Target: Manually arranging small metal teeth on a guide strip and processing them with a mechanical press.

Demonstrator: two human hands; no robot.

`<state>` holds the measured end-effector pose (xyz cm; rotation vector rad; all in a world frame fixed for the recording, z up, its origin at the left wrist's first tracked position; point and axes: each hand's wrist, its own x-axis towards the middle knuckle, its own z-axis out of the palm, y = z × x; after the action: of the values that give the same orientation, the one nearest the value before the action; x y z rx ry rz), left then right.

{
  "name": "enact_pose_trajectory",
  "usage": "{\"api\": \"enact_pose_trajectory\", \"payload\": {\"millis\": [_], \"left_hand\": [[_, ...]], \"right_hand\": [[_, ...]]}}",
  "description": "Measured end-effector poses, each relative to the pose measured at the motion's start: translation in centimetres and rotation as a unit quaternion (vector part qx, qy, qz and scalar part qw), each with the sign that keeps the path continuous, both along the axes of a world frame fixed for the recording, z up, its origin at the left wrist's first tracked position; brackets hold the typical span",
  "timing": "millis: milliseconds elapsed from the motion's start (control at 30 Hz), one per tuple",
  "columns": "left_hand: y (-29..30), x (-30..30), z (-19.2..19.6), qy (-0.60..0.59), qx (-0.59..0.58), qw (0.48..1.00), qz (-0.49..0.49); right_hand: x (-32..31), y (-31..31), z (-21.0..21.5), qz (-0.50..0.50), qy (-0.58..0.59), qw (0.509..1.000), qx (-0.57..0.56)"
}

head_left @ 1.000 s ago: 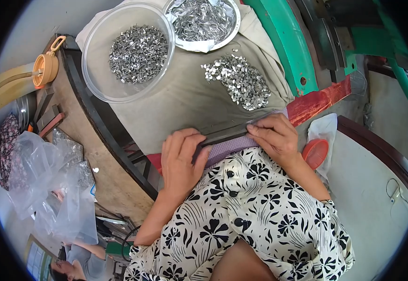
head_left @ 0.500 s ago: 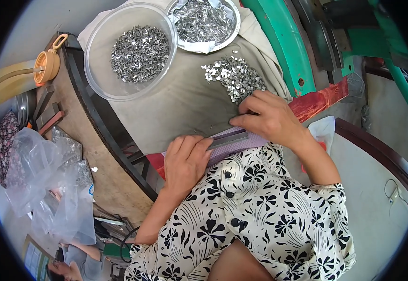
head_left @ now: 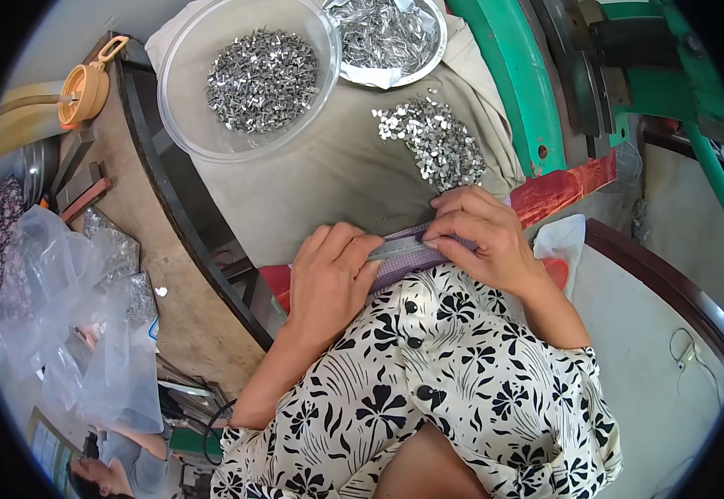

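A narrow grey metal strip (head_left: pixel 401 247) lies across a purple checked cloth (head_left: pixel 407 265) close against my shirt. My left hand (head_left: pixel 328 273) grips the strip's left end between thumb and fingers. At the strip's right part, my right hand (head_left: pixel 488 239) has its thumb and index finger pinched together; any small piece between them is too hidden to make out. Just beyond the right hand, a heap of small shiny metal pieces (head_left: pixel 441 143) is spread on the grey-green cloth (head_left: pixel 320 187).
Farther off stand a clear plastic bowl (head_left: pixel 180 125) of small metal pieces and a white-rimmed bowl (head_left: pixel 438 51) of thin metal slivers. A green machine frame (head_left: pixel 518 91) rises at the right. Plastic bags (head_left: pixel 121 358) and an orange clamp-like holder (head_left: pixel 84 93) lie left; another person (head_left: pixel 125 461) sits lower left.
My right hand's fingertips have come down from beyond the strip onto its right part. The strip has turned so that more of its lighter face shows. The whole view has shifted slightly.
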<state>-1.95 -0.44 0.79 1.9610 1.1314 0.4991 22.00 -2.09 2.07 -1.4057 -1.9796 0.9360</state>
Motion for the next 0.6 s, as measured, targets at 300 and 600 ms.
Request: {"api": "enact_pose_trajectory", "payload": {"millis": [300, 600], "left_hand": [[-0.2, 0.0, 0.0, -0.001, -0.001, 1.0, 0.002], [-0.3, 0.1, 0.0, 0.002, 0.013, 1.0, 0.006]], "right_hand": [[-0.7, -0.1, 0.5, 0.03, -0.069, 0.997, 0.022], [-2.1, -0.9, 2.3, 0.082, -0.226, 0.962, 0.128]]}}
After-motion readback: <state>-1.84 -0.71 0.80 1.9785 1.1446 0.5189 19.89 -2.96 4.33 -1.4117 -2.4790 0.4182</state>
